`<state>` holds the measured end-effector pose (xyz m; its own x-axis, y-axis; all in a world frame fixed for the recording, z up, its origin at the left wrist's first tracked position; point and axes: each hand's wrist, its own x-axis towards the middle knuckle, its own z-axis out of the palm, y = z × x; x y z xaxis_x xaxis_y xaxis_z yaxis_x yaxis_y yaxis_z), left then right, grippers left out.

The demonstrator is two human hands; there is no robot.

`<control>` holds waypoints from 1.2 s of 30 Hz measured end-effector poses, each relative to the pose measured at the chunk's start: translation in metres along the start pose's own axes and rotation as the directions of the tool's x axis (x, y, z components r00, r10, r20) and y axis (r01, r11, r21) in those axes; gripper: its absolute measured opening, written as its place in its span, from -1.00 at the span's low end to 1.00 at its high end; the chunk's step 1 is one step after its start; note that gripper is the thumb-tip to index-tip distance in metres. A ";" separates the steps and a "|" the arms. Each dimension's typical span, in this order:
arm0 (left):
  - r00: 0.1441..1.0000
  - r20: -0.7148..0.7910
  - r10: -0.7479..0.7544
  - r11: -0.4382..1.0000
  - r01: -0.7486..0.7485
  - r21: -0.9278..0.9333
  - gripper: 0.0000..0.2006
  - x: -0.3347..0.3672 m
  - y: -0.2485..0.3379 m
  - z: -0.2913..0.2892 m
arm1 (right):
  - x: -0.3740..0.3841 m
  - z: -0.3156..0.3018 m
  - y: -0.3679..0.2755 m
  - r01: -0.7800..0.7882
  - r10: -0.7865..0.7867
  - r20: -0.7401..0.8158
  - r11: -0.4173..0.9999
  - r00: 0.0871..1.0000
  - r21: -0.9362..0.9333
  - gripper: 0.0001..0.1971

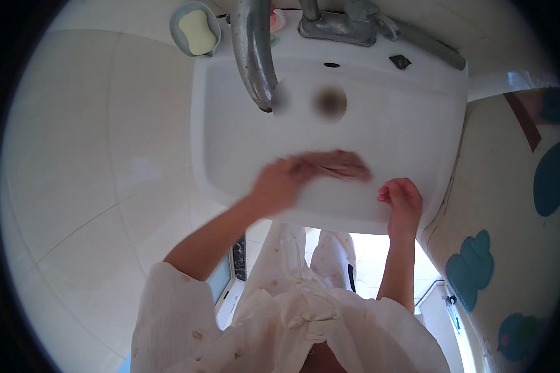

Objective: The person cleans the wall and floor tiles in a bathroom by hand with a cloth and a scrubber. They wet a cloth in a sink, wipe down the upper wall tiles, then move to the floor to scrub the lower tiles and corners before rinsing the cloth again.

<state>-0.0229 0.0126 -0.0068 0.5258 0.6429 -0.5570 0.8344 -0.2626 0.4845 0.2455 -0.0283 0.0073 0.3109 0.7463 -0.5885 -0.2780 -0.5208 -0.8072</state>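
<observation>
Over the front half of a white washbasin [404,118], my left hand [279,184] is closed round one end of a brownish-pink cloth [339,165]. The cloth stretches out to the right of that hand, crumpled and smeared by motion. Apart from its free end, my right hand [403,198] hovers by the basin's front right rim with its fingers curled in. Nothing shows between those fingers.
A grey metal spout [254,56] reaches over the basin from the back left. Behind stands a tap body [339,28]. Pale green soap [197,32] lies in a grey dish [175,37] at the back left corner. A small dark piece [400,61] rests on the back ledge.
</observation>
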 end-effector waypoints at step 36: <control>0.717 -0.691 -0.089 0.994 0.017 -0.110 -0.78 -0.038 0.001 -0.176 | 0.045 0.148 -0.097 0.921 -0.822 0.515 0.031 0.245 -0.388 -0.83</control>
<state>-0.0715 0.1140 0.1333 0.1886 0.9818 0.0239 0.8199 -0.1708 0.5464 0.1519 0.1167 0.0656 -0.1637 0.8239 0.5426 0.6303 0.5105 -0.5849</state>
